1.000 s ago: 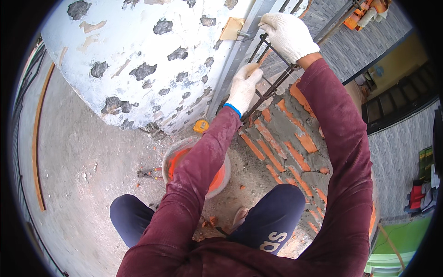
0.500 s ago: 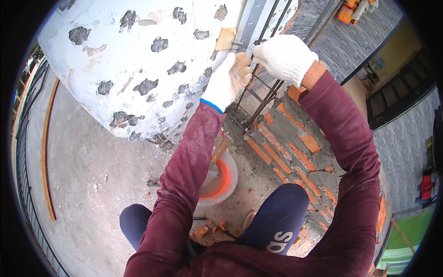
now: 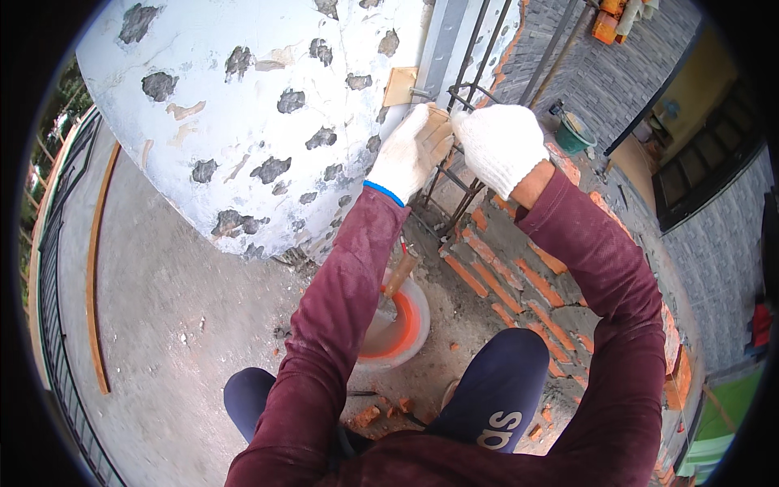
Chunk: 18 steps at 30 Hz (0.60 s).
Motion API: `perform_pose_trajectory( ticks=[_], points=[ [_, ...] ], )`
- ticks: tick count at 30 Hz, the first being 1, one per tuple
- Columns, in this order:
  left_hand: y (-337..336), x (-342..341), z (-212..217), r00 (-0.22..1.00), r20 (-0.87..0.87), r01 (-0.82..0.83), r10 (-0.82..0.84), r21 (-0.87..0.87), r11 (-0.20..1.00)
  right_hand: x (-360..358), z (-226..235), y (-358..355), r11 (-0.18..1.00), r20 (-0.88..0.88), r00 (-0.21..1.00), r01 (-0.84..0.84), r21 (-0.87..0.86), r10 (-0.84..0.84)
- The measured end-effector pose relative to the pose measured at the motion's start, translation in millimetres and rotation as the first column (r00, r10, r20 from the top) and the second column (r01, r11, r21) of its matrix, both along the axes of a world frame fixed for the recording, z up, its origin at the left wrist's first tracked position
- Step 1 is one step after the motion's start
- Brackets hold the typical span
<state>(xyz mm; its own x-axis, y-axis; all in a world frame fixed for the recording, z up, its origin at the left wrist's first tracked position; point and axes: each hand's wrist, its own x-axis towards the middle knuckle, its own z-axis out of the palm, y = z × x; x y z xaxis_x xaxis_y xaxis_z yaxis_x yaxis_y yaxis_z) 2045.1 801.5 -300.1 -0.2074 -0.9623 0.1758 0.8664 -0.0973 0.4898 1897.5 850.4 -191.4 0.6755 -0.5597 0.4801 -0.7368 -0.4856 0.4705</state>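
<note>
White-gloved hands higher, seemingly closer on rebar.

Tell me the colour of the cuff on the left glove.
Blue: the cuff edges the white left glove, seen in the head view.

Bucket below hands; column left, rebar right.
</note>
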Motion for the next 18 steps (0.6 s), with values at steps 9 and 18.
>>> perform_pose_trajectory(
  ticks=[9,18],
  points=[
    [11,30,-21,0.999,0.036,0.021,-0.023,0.044,0.999,41,-69,27,0.961,0.059,0.998,-0.035,0.275,0.019],
    [9,29,-18,0.965,0.257,-0.095,0.057,0.14,0.986,45,-128,40,0.122,0.492,0.069,-0.931,0.345,-0.868]
  ],
)
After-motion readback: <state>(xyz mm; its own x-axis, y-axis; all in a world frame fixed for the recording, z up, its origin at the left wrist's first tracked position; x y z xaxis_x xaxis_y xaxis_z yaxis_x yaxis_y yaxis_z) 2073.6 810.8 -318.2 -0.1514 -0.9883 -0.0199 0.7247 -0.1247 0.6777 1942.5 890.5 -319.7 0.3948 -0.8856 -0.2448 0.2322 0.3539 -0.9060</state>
